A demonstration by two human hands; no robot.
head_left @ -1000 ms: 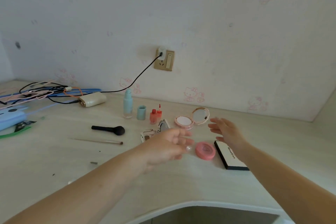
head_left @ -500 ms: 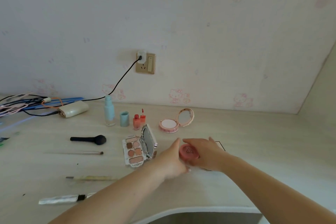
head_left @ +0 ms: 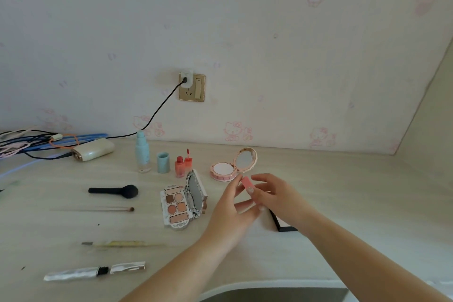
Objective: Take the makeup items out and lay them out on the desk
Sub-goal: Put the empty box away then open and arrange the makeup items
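1. Over the middle of the bench (head_left: pixel 343 203), in the head view, both hands meet on a small pink compact (head_left: pixel 246 185). It is lifted clear of the surface and tilted on edge, probably so its lid can be opened like its neighbours'.
2. The left hand (head_left: pixel 232 213) grips the compact from below and the side, fingers curled round it. The right hand (head_left: pixel 277 195) pinches its upper rim with fingertips (head_left: pixel 251 190), which looks like a prying hold.
3. Just behind the hands, a round cushion compact (head_left: pixel 224 170) lies open, mirror lid propped up towards the viewer for display.
4. Left of the hands, the eyeshadow palette (head_left: pixel 176 206) is likewise open, pans up and lid raised.
5. A blue bottle (head_left: pixel 143 152), its cap (head_left: pixel 163 162) and a red lip tint (head_left: pixel 182 165) stand upright in a row near the wall.
6. Brushes lie flat and roughly parallel further left: a black powder brush (head_left: pixel 115 190), a thin brush (head_left: pixel 98 209) and a silver mascara (head_left: pixel 95 272).
7. A black-edged box (head_left: pixel 284 225) is partly hidden under the right wrist.
8. Most items appear laid out; the pink compact seems among the last.
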